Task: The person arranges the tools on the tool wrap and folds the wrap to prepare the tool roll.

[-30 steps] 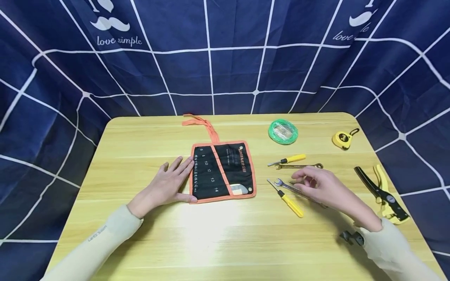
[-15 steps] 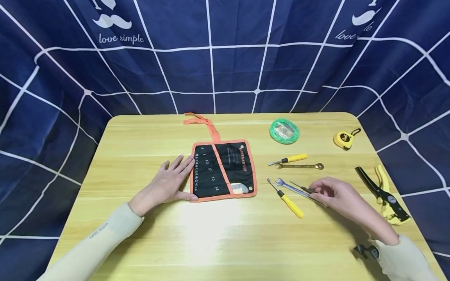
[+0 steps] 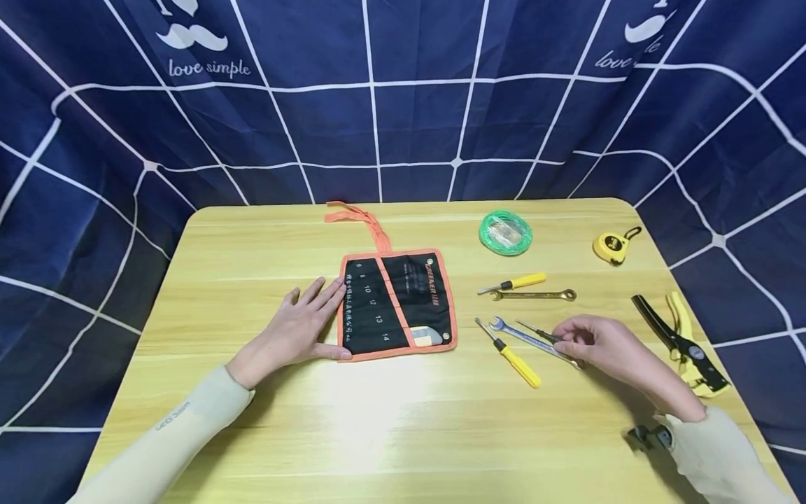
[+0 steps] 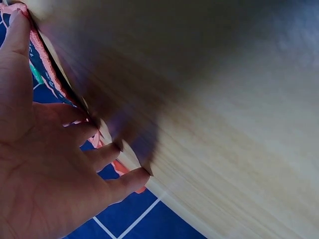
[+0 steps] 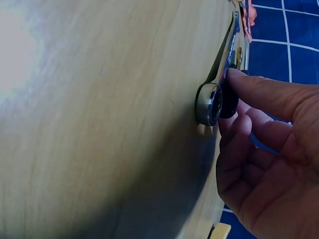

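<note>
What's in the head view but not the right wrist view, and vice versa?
Head only: left hand, tape measure, green coil.
Right wrist only: the palm side of the right hand.
Both: the right hand pinching a dark-handled tool, the wrench beside it, table, blue curtain.

Head view: handle end of thin black-handled screwdriver (image 3: 546, 336) hidden inside right-hand grip (image 3: 601, 350); fine print on tool pouch (image 3: 371, 315) too small to read; dark wrist device (image 3: 639, 439) blurred; left sleeve (image 3: 166, 434) and right sleeve (image 3: 718, 455) cut off at bottom edge. Left wrist view: tool pouch partly behind left-hand grip (image 4: 55, 169).
</note>
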Demonstrator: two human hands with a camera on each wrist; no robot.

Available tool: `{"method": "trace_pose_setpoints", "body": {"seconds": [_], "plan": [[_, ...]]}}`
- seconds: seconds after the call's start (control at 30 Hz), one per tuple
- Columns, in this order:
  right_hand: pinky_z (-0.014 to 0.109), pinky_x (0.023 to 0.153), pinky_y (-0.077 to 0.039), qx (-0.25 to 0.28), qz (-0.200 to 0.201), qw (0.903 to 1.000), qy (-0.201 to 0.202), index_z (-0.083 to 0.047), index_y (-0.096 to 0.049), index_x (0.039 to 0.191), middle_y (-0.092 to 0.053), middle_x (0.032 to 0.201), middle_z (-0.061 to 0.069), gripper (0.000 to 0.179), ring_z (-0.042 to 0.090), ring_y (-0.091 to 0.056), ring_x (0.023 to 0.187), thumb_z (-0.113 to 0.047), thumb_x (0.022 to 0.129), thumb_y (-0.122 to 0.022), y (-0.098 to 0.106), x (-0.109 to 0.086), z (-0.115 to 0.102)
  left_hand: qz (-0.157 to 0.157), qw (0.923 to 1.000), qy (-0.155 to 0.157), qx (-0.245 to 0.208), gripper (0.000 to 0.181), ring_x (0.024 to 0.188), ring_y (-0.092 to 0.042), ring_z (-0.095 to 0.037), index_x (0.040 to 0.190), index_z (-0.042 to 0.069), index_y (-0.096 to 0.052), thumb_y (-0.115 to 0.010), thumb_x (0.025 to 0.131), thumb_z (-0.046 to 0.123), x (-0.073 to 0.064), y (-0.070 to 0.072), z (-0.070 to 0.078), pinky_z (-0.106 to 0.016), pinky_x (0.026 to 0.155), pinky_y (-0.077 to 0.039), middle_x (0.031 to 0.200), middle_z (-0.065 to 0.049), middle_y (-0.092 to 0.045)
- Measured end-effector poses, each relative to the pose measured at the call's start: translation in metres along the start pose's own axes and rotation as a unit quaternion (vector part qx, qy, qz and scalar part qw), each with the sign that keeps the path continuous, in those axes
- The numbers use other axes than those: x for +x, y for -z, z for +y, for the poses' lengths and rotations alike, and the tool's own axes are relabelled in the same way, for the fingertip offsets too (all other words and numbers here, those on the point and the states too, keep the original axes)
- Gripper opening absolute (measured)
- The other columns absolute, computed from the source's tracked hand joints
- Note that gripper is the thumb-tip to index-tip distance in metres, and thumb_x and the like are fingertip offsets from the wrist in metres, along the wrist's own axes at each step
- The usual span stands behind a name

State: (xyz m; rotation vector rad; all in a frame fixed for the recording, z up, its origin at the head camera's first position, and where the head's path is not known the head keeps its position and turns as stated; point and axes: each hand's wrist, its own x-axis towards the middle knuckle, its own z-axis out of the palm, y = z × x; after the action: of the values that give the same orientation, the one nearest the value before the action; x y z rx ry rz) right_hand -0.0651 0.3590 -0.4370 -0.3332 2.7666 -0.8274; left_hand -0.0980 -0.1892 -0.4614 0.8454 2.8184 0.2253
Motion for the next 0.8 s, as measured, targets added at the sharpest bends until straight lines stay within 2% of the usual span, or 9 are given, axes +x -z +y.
{"method": "trace_pose_setpoints", "body": {"seconds": [0.2, 0.4, 0.5, 0.67, 0.8], "plan": [[0.029, 0.062, -0.044, -0.033, 0.045, 0.9975, 0.044, -0.005, -0.080, 0.111, -0.060, 0.082, -0.010, 0.025, 0.005, -0.051, 0.070, -0.012, 0.090, -0.091, 0.000, 0.002, -0.002, 0.009, 0.9999, -0.006, -0.004, 0.123, 0.162, -0.023, -0.046, 0.171, 0.001, -0.030, -0.075, 0.087, 0.078, 0.001, 0.002, -0.001, -0.076, 0.116, -0.031, 0.179, -0.015, -0.023], [0.026, 0.059, -0.044, -0.044, 0.092, 0.9909, 0.089, -0.010, -0.080, 0.107, -0.059, 0.081, -0.013, 0.027, 0.004, -0.050, 0.069, -0.007, 0.084, -0.094, -0.002, -0.003, -0.009, 0.007, 1.0000, -0.005, 0.000, 0.123, 0.161, -0.024, -0.046, 0.171, 0.001, -0.030, -0.076, 0.087, 0.077, 0.001, 0.004, -0.001, -0.076, 0.116, -0.031, 0.179, -0.016, -0.023], [0.024, 0.059, -0.044, -0.044, 0.099, 0.9899, 0.091, -0.011, -0.080, 0.103, -0.059, 0.081, -0.014, 0.025, 0.004, -0.050, 0.068, -0.006, 0.083, -0.095, -0.002, -0.007, -0.012, 0.005, 1.0000, -0.004, 0.002, 0.123, 0.161, -0.024, -0.046, 0.171, 0.001, -0.030, -0.076, 0.086, 0.077, 0.000, 0.004, -0.001, -0.075, 0.116, -0.031, 0.179, -0.016, -0.023], [0.024, 0.058, -0.046, -0.042, 0.088, 0.9927, 0.071, -0.011, -0.081, 0.099, -0.063, 0.080, -0.017, 0.020, 0.001, -0.052, 0.067, -0.007, 0.084, -0.094, -0.005, -0.014, -0.014, 0.002, 1.0000, -0.003, 0.002, 0.124, 0.162, -0.023, -0.046, 0.172, 0.001, -0.029, -0.076, 0.086, 0.078, 0.000, 0.004, 0.000, -0.075, 0.117, -0.030, 0.179, -0.015, -0.022], [0.027, 0.061, -0.050, -0.062, 0.088, 0.9918, 0.069, -0.013, -0.082, 0.097, -0.065, 0.080, -0.018, 0.020, -0.001, -0.055, 0.069, -0.006, 0.083, -0.094, -0.009, -0.017, -0.014, -0.002, 1.0000, -0.001, -0.001, 0.125, 0.162, -0.023, -0.046, 0.172, 0.001, -0.028, -0.076, 0.086, 0.078, -0.001, 0.004, 0.000, -0.075, 0.118, -0.029, 0.179, -0.015, -0.022]]}}
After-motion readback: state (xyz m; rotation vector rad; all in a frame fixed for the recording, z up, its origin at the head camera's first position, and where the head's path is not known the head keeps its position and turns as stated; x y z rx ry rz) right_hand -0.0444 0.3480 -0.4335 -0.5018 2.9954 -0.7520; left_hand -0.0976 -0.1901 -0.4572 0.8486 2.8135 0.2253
